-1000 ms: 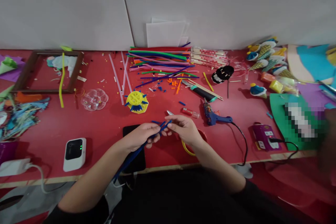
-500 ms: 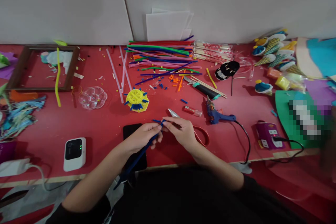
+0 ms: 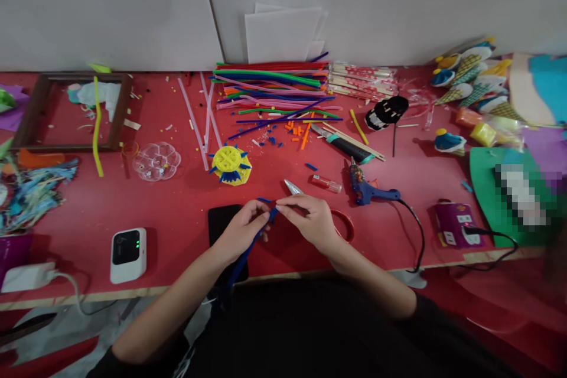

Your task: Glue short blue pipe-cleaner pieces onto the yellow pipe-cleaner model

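Blue pipe cleaners [image 3: 239,266], bent together near one end, pass through my left hand [image 3: 245,227], whose thumb and fingers are closed on them; the long ends hang down towards my lap. My right hand [image 3: 310,218] pinches at the bent blue tip with thumb and forefinger, and its fingertips almost meet the left ones. Exactly what the right fingers grip is too small to see clearly. Red-handled scissors [image 3: 344,226] lie partly under my right hand. A yellow wheel-like piece with blue spikes [image 3: 230,165] sits just beyond my left hand.
A black phone [image 3: 217,220] lies under my left hand. To the right are a blue glue gun [image 3: 367,190] with its cord, a utility knife [image 3: 348,147] and a purple power socket [image 3: 456,224]. Bundled pipe cleaners [image 3: 274,85] lie at the back, a white device [image 3: 128,255] left.
My right hand has shifted slightly right, and its fingertips sit a little apart from the left ones. The hanging blue ends have swung inward. The view has tilted slightly.
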The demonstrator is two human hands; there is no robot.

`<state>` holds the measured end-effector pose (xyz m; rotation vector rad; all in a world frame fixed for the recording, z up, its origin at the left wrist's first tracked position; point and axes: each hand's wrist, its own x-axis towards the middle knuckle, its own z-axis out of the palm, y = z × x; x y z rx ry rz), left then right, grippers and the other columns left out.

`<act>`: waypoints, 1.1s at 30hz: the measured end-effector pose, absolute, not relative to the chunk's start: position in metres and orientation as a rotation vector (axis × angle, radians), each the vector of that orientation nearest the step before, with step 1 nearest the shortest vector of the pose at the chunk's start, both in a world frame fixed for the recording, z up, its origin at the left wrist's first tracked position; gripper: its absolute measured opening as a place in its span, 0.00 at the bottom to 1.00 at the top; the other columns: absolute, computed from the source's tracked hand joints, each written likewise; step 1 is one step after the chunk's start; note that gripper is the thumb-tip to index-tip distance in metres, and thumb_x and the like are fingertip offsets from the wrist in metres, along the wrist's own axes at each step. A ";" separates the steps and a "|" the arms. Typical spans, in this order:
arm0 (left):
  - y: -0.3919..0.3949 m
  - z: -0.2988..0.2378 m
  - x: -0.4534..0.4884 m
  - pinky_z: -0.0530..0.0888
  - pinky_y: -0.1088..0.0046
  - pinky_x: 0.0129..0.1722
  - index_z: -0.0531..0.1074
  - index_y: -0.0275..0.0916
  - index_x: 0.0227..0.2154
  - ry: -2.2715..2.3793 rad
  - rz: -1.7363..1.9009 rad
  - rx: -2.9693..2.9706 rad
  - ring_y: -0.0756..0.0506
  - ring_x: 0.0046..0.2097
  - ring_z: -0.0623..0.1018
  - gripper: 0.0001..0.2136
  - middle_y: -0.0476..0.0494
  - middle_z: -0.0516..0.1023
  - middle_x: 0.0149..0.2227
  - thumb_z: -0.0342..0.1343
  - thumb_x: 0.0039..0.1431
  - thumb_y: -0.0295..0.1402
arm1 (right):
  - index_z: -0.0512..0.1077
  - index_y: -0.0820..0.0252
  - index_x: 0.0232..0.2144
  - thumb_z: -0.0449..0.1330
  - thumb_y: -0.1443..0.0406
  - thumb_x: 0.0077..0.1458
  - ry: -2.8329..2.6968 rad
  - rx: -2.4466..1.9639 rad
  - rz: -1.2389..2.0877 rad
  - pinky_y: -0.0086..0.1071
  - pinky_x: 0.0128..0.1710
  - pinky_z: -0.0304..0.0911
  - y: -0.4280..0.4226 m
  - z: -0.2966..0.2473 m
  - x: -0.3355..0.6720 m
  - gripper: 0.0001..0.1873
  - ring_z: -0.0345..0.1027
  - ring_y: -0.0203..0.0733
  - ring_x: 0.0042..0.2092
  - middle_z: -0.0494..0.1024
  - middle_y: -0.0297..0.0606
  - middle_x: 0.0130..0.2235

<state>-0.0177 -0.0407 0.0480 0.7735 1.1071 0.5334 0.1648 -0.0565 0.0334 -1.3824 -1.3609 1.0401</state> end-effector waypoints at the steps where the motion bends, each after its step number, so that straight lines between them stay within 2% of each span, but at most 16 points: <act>1: -0.041 0.049 -0.019 0.73 0.75 0.29 0.70 0.39 0.33 1.128 0.556 0.825 0.52 0.29 0.73 0.13 0.52 0.72 0.31 0.66 0.53 0.40 | 0.84 0.50 0.35 0.66 0.64 0.57 -1.372 -1.385 1.035 0.36 0.43 0.78 -0.056 0.034 0.165 0.06 0.83 0.43 0.39 0.87 0.35 0.36; 4: -0.039 0.052 -0.024 0.75 0.73 0.34 0.71 0.38 0.31 1.132 0.559 0.973 0.51 0.30 0.76 0.11 0.53 0.74 0.29 0.66 0.52 0.38 | 0.84 0.51 0.35 0.65 0.64 0.58 -1.420 -1.382 1.027 0.36 0.44 0.78 -0.056 0.036 0.167 0.06 0.83 0.43 0.39 0.87 0.35 0.37; 8: -0.035 0.052 -0.030 0.75 0.73 0.35 0.75 0.38 0.30 1.115 0.551 1.100 0.50 0.29 0.77 0.08 0.51 0.78 0.27 0.66 0.52 0.37 | 0.84 0.52 0.36 0.65 0.63 0.60 -1.512 -1.367 1.004 0.35 0.43 0.78 -0.055 0.038 0.167 0.06 0.82 0.42 0.38 0.87 0.36 0.37; 12: -0.033 0.049 -0.036 0.76 0.72 0.34 0.78 0.39 0.32 1.119 0.562 1.164 0.49 0.29 0.78 0.07 0.48 0.81 0.28 0.65 0.53 0.37 | 0.83 0.53 0.39 0.65 0.62 0.62 -1.634 -1.359 0.947 0.35 0.43 0.76 -0.049 0.035 0.171 0.07 0.82 0.41 0.39 0.87 0.36 0.38; 15: -0.031 0.048 -0.042 0.76 0.72 0.35 0.80 0.39 0.31 1.137 0.637 1.232 0.49 0.30 0.79 0.05 0.46 0.82 0.31 0.63 0.55 0.35 | 0.81 0.54 0.42 0.63 0.65 0.63 -1.754 -1.390 0.873 0.37 0.45 0.75 -0.040 0.031 0.177 0.08 0.81 0.43 0.42 0.86 0.38 0.40; 18: -0.029 0.049 -0.050 0.76 0.72 0.37 0.82 0.41 0.31 1.185 0.697 1.320 0.48 0.33 0.80 0.05 0.45 0.83 0.34 0.61 0.57 0.32 | 0.81 0.55 0.40 0.63 0.70 0.61 -1.920 -1.424 0.804 0.42 0.49 0.71 -0.031 0.028 0.183 0.08 0.78 0.46 0.44 0.85 0.40 0.40; 20: -0.028 0.049 -0.055 0.76 0.72 0.38 0.83 0.41 0.34 1.227 0.687 1.324 0.48 0.34 0.80 0.06 0.44 0.84 0.35 0.61 0.57 0.32 | 0.81 0.57 0.39 0.63 0.72 0.60 -2.037 -1.436 0.781 0.44 0.51 0.69 -0.026 0.029 0.183 0.09 0.76 0.47 0.44 0.84 0.41 0.40; 24: -0.027 0.047 -0.059 0.77 0.70 0.38 0.84 0.41 0.39 1.281 0.655 1.289 0.46 0.33 0.81 0.09 0.44 0.86 0.36 0.63 0.57 0.35 | 0.81 0.59 0.38 0.62 0.70 0.61 -2.219 -1.470 0.771 0.44 0.53 0.65 -0.019 0.034 0.170 0.07 0.72 0.48 0.45 0.83 0.44 0.40; 29: -0.027 0.047 -0.053 0.79 0.70 0.39 0.84 0.41 0.40 1.283 0.687 1.226 0.47 0.33 0.82 0.10 0.44 0.87 0.37 0.63 0.56 0.35 | 0.79 0.64 0.33 0.60 0.72 0.60 -2.262 -1.601 0.767 0.47 0.50 0.64 -0.021 0.035 0.146 0.08 0.70 0.54 0.46 0.81 0.51 0.38; 33: -0.030 0.042 -0.043 0.80 0.68 0.41 0.82 0.39 0.40 1.271 0.757 1.091 0.47 0.34 0.82 0.11 0.43 0.86 0.37 0.65 0.55 0.35 | 0.76 0.62 0.27 0.61 0.75 0.53 -2.139 -1.631 0.839 0.46 0.50 0.65 -0.019 0.033 0.142 0.07 0.70 0.53 0.43 0.80 0.50 0.33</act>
